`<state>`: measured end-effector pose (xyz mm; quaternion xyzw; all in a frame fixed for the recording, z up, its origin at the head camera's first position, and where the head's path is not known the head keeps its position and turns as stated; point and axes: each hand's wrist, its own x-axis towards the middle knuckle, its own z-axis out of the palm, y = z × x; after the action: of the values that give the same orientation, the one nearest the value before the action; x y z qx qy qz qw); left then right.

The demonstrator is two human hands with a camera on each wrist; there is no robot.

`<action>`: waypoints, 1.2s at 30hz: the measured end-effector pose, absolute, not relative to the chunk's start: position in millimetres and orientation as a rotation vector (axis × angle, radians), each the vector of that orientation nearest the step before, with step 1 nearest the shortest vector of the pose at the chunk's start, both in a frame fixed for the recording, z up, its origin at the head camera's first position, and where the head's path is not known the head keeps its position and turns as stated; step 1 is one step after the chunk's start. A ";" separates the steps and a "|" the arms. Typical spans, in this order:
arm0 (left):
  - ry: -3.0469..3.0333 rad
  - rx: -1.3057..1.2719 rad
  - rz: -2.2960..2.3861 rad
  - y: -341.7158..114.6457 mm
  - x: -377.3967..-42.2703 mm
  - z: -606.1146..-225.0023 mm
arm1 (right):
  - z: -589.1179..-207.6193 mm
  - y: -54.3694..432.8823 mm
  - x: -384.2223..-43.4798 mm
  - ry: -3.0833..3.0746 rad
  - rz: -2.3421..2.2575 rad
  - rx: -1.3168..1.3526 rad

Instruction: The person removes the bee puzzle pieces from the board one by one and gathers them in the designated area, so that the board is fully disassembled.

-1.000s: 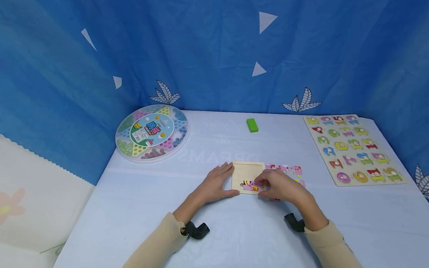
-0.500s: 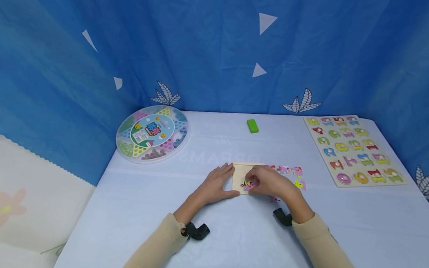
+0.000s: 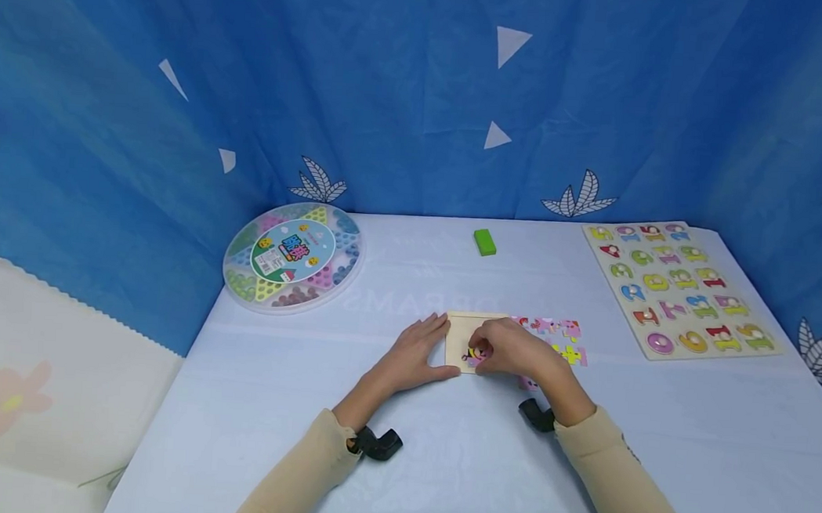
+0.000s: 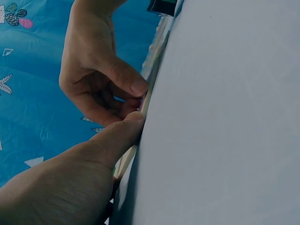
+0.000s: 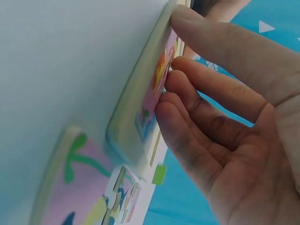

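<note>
A small wooden puzzle tray lies mid-table, with pink jigsaw pieces along its near side. My left hand rests at the tray's left side, fingers extended and thumb along the near edge; the left wrist view has that thumb on the rim. My right hand bends over the tray and pinches at a jigsaw piece, largely hidden under the fingers. In the right wrist view its fingertips touch the printed surface, while the thumb lies at the tray's frame.
Loose jigsaw pieces lie right of the tray, partly behind the right hand. A green block sits farther back. At back left is a round Chinese checkers box; a number puzzle board lies at the right.
My right hand has moved left across the tray from its right side onto the printed pieces, uncovering more of the loose ones. The left hand has stayed in place.
</note>
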<state>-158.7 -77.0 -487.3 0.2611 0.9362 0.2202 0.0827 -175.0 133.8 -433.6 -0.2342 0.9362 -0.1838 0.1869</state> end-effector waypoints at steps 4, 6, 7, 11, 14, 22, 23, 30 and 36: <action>2.797 0.783 0.657 -77.1 -158.5 -488.2 | -433.5 132.9 -175.1 2.631 -0.510 -0.660; 2.796 0.782 0.653 -77.1 -158.3 -488.2 | -433.6 132.7 -174.8 2.633 -0.505 -0.667; 2.794 0.781 0.652 -77.0 -158.1 -488.1 | -433.7 132.7 -174.5 2.636 -0.501 -0.673; 2.791 0.777 0.645 -76.8 -157.8 -487.9 | -433.5 132.5 -172.5 2.651 -0.481 -0.700; 2.795 0.779 0.642 -76.7 -158.0 -487.5 | -432.4 132.1 -171.0 2.661 -0.473 -0.705; 2.786 0.763 0.640 -76.5 -159.6 -487.3 | -431.2 131.4 -170.3 2.675 -0.465 -0.689; 2.788 0.762 0.639 -76.5 -159.9 -487.3 | -431.0 131.3 -170.4 2.677 -0.462 -0.693; 2.786 0.773 0.654 -76.6 -160.2 -488.2 | -430.3 132.0 -170.8 2.657 -0.438 -0.710; 2.786 0.769 0.658 -76.6 -159.8 -487.5 | -429.6 134.7 -171.7 2.635 -0.477 -0.708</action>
<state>-159.8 -76.6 -487.5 0.2584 0.9362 0.2212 0.0888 -171.7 134.7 -429.6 -0.2513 0.9349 -0.1694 0.1849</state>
